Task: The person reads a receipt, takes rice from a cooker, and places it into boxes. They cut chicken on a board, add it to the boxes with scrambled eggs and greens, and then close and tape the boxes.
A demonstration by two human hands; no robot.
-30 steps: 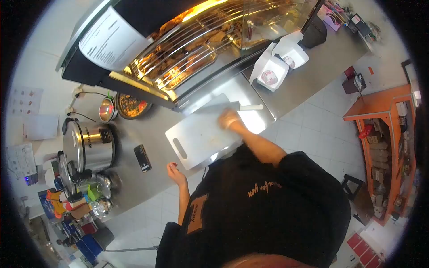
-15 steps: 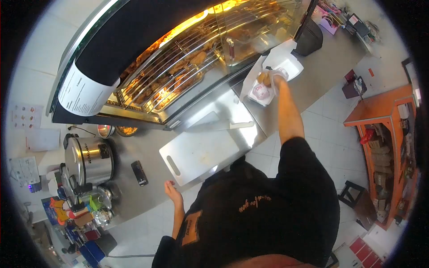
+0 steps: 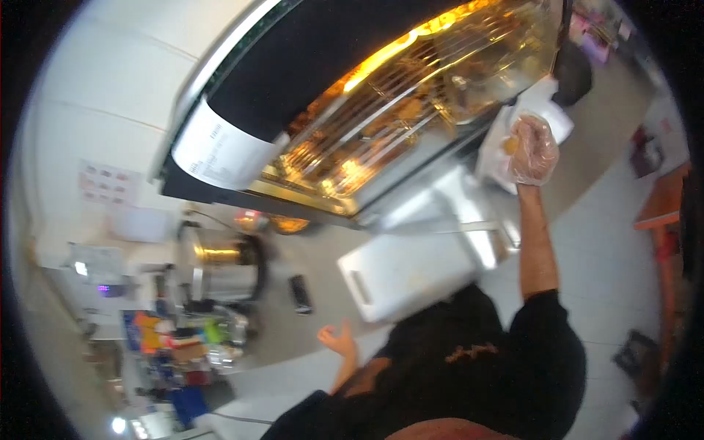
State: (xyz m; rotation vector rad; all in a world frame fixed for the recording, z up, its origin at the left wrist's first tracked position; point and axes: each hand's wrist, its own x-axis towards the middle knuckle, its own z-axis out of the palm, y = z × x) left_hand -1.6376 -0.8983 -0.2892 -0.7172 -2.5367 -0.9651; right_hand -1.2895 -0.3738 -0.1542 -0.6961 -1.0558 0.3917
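My right hand (image 3: 535,150), in a clear plastic glove, is over the white food box (image 3: 499,139) at the end of the counter. Motion smears its fingers, so I cannot tell whether they hold anything. Beside the glove a golden-brown piece of food (image 3: 510,144) shows, partly covered by the hand. My left hand (image 3: 337,339) hangs bare at the counter's front edge, fingers apart and nothing in them. The nearest thing to it is the white cutting board (image 3: 407,275), on whose far side a knife (image 3: 440,229) lies.
A lit glass food warmer (image 3: 367,147) with wire racks of cooked food stands behind the board. Along the counter to the left are a black phone (image 3: 300,295), a large steel cooker (image 3: 220,264) and a bowl of orange food (image 3: 288,224). An orange shelf (image 3: 660,209) stands at right.
The view has swung, shifting the scene rightward. My right hand looks larger and more drawn back over the box, covering more of it. The fingers of my left hand have spread.
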